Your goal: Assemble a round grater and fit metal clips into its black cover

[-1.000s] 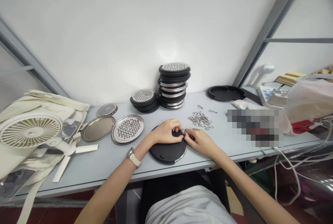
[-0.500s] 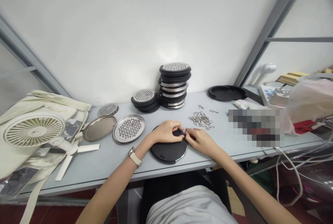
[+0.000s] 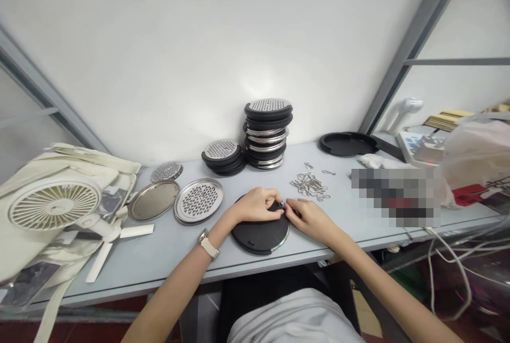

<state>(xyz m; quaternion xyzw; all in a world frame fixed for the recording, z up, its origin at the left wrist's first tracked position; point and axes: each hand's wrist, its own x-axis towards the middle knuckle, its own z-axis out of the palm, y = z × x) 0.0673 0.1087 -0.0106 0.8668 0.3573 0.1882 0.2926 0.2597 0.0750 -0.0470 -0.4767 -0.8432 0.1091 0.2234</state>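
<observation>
My left hand (image 3: 258,205) and my right hand (image 3: 308,221) meet at the far rim of a round black disc (image 3: 258,239) lying flat on the table, with a steel edge showing at its lower right. My left fingers press on a raised black part of the disc. My right fingertips pinch a small metal clip (image 3: 282,205) there, and my fingers hide most of it. A watch with a pale strap (image 3: 207,244) sits on my left wrist.
Behind my hands stand a tall stack of black-and-steel discs (image 3: 266,133), a shorter stack (image 3: 222,156) and a heap of metal clips (image 3: 309,186). A steel tray (image 3: 153,200) and perforated plates (image 3: 198,200) lie left, beside a white fan (image 3: 53,205).
My hands keep nearly the same pinch at the disc's rim. The whole view has shifted slightly, so the table items sit a little lower and further right.
</observation>
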